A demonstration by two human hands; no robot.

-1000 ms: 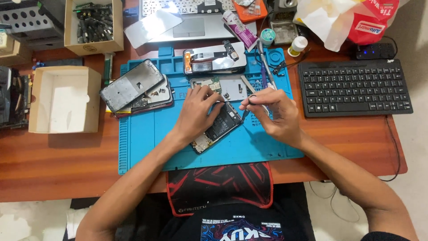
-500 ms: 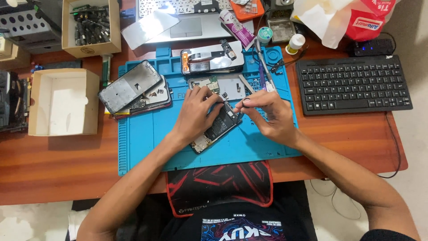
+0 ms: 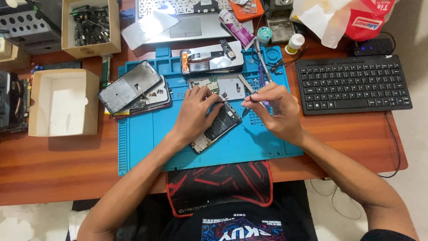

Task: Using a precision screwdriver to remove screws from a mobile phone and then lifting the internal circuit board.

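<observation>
An opened phone (image 3: 217, 127) lies tilted on the blue mat (image 3: 147, 143) at the middle of the wooden bench (image 3: 58, 165), its insides facing up. The left hand (image 3: 196, 111) rests flat on the phone's far left part, fingers spread over it and pressing it to the mat. The right hand (image 3: 272, 109) sits just right of the phone, fingers pinched narrow around thin tweezers (image 3: 248, 103) whose tip points toward the phone's upper right edge; whether the tip touches the phone cannot be told.

Far of the hands, 2 more phone parts lie on the mat: a light back panel (image 3: 220, 85) with small pieces on it, and beyond it a phone frame (image 3: 209, 60) with a cable across it. To the left, 2 stacked phone shells (image 3: 131, 89) overlap the mat's edge. An open white box (image 3: 62, 102) stands farther left. A black keyboard (image 3: 352, 85) lies to the right, well apart from the mat.
</observation>
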